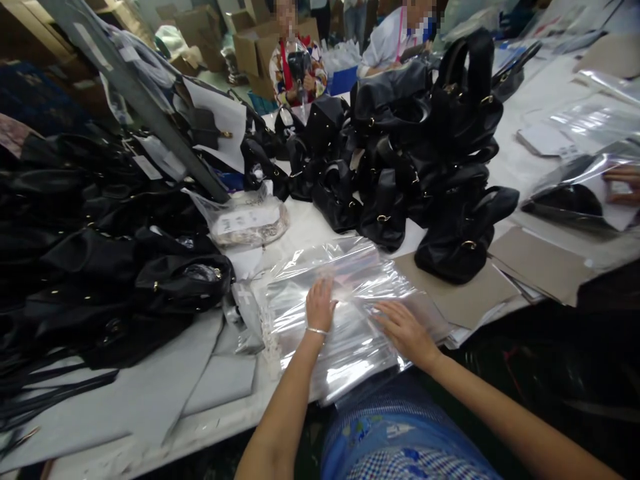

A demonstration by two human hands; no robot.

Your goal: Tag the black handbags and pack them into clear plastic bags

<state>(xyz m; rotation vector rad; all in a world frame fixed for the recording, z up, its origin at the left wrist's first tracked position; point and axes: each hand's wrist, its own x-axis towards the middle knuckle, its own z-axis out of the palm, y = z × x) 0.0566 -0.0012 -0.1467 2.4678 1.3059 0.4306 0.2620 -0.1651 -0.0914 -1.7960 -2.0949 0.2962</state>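
Note:
A stack of clear plastic bags [345, 347] lies flat at the table's front edge, shiny and partly fanned out. My left hand [320, 307] rests on the stack with its fingers stretched forward. To its right, my right hand [405, 330] lies on the same bags, palm down, fingers extended. Neither hand visibly grips anything. Just beyond the stack sit several black handbags [383, 213] with gold-coloured fittings. A filled clear bag [250, 223] with a white label is behind and left of my left hand.
Black handbags [100, 253] pile up on the left, beside a slanted grey post [145, 100]. Brown cardboard sheets [465, 293] lie to the right. At the far right a co-worker's hand [623, 183] touches a plastic-wrapped black item [570, 197]. Two people are across the table [530, 180].

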